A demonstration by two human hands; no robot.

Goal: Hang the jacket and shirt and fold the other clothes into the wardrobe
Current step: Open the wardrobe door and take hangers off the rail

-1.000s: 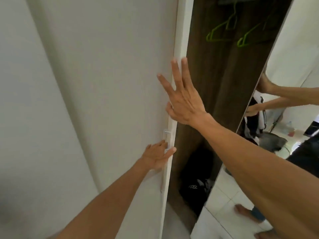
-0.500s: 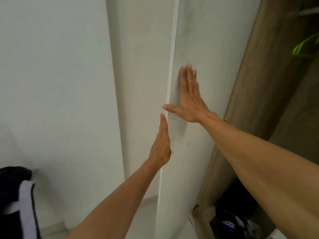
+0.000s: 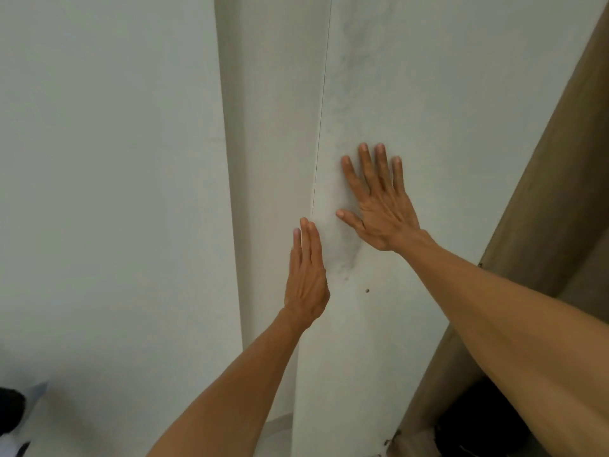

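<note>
While the right hand (image 3: 379,206), flat, and the left hand (image 3: 306,275), straight-fingered, press the white wardrobe door (image 3: 445,110), it looks rigid and slick; I'd hook its edge instead.

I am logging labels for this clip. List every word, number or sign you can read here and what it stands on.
None can be read.
The white wardrobe door, under the right hand and left hand, bears only smudges.
The dark bundle at bottom right and the black-and-white garment at bottom left show no legible print.
</note>
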